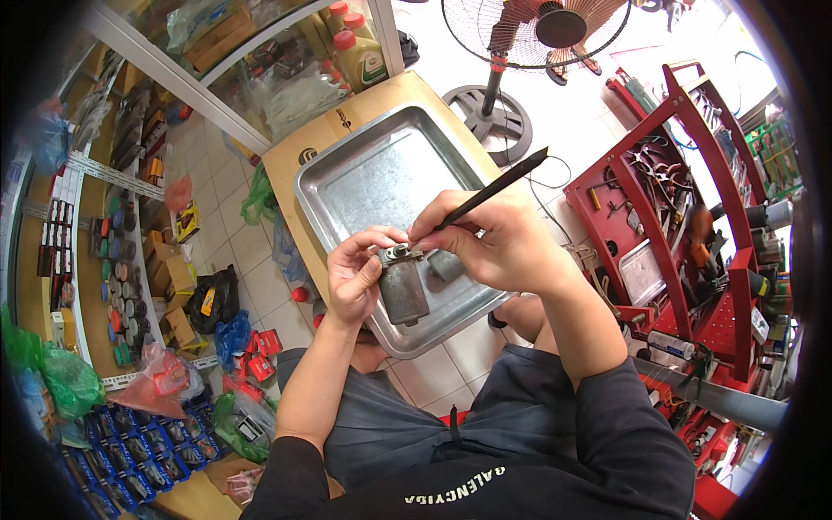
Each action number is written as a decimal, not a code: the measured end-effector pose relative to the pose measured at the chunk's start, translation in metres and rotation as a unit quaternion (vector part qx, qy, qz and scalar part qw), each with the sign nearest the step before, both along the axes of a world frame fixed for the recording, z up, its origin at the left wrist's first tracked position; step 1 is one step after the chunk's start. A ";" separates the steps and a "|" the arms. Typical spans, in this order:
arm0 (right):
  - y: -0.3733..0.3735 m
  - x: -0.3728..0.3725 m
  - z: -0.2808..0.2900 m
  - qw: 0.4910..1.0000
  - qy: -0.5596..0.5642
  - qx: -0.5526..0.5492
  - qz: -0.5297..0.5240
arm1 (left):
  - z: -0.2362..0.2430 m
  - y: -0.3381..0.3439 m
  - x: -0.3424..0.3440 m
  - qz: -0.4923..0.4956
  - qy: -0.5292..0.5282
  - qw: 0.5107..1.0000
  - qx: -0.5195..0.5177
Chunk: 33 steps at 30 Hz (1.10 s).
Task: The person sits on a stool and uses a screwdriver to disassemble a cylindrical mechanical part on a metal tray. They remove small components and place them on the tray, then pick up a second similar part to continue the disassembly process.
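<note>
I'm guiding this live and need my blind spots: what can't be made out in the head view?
All in the head view:
1. Lower tip of the black stick: hidden by the right hand.
2. Underside of the metal cylinder: turned away from the camera.
3. Full shape of the metal part in the tray: partly covered by the right hand.
4. Top of the fan: cut off by the upper edge.

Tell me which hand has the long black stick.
The right hand: it pinches the black stick, whereas the left hand holds the grey metal cylinder instead.
</note>
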State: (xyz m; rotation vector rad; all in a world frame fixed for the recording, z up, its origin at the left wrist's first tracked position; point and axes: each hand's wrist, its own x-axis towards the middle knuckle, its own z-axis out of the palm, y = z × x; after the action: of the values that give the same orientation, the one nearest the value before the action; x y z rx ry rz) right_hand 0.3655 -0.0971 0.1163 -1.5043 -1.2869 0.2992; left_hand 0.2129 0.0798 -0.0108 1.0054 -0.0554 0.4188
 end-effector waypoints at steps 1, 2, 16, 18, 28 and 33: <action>0.002 0.000 -0.001 1.000 0.000 0.028 -0.002 | -0.001 0.000 0.000 0.001 0.000 1.000 0.002; 0.001 0.001 -0.001 1.000 -0.005 0.028 -0.001 | -0.002 0.001 0.000 0.003 0.000 1.000 0.004; 0.004 0.003 -0.008 0.999 0.050 0.018 0.008 | 0.000 0.010 0.002 0.023 -0.020 0.999 0.013; 0.006 0.011 -0.012 0.996 0.046 0.055 -0.052 | -0.004 0.027 0.000 0.021 -0.036 0.999 0.013; 0.042 0.038 -0.068 0.927 -0.120 -0.312 -0.170 | -0.019 0.095 -0.014 0.081 -0.063 0.975 -0.199; 0.017 0.075 -0.082 0.867 -0.172 -0.428 -0.192 | -0.028 0.106 -0.018 0.072 -0.078 0.960 -0.260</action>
State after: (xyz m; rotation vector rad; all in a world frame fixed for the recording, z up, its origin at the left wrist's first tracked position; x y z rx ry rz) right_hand 0.4403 -0.0802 0.0343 -2.6302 -1.1251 0.3732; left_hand 0.1945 0.1858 -0.0391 0.4562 -0.0119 0.6093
